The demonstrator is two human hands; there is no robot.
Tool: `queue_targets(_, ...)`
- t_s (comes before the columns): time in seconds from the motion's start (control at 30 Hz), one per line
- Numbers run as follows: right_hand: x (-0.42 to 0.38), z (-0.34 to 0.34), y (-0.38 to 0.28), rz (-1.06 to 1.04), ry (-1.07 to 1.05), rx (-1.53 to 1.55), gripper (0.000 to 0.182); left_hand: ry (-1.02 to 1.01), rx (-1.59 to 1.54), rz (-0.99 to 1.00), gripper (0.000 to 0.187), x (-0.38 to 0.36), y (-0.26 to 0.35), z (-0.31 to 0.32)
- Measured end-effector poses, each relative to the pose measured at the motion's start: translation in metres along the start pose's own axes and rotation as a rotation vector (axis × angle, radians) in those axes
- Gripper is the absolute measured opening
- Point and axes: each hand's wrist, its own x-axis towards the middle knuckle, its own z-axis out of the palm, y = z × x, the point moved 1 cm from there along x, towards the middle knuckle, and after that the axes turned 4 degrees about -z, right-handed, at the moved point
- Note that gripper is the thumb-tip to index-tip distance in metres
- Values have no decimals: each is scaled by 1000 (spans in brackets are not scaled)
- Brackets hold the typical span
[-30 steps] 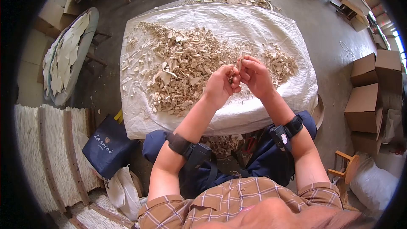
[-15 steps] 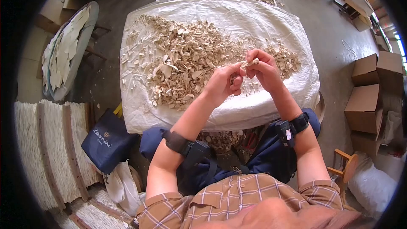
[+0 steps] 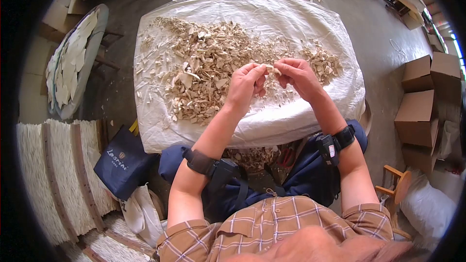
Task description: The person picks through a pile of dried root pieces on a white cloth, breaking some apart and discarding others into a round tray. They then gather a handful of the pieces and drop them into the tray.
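A white cloth [image 3: 242, 133] covers the table in front of me, with a heap of pale, dry chips [image 3: 208, 58] spread over it. Above the cloth, right of the heap's middle, my left hand [image 3: 246, 85] pinches one end of a small pale piece [image 3: 272, 70]. The fingers of my right hand [image 3: 297, 76] are closed on the other side of that same piece. A smaller cluster of chips [image 3: 323, 64] lies on the cloth just right of my right hand.
A dark blue bag [image 3: 121, 162] stands at the left, beside stacked pale sheets [image 3: 63, 179]. Cardboard boxes [image 3: 415, 111], a wooden stool [image 3: 400, 188] and a white sack [image 3: 427, 206] are at the right. A round tray of pale flakes [image 3: 77, 63] leans at upper left.
Both hands have shifted slightly, my left one up and to the left, and their fingertips are a little farther apart. The small piece has turned and hangs lower between them.
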Motion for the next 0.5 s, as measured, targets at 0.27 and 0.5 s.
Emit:
queue_targets(0.27,-5,6,-2,125,-9,156,19,-35,53,-15,16,1,2,1)
queue_targets(0.5,-3,8,3,5,105,-6,17,76,48,-49,16,3,-3,1)
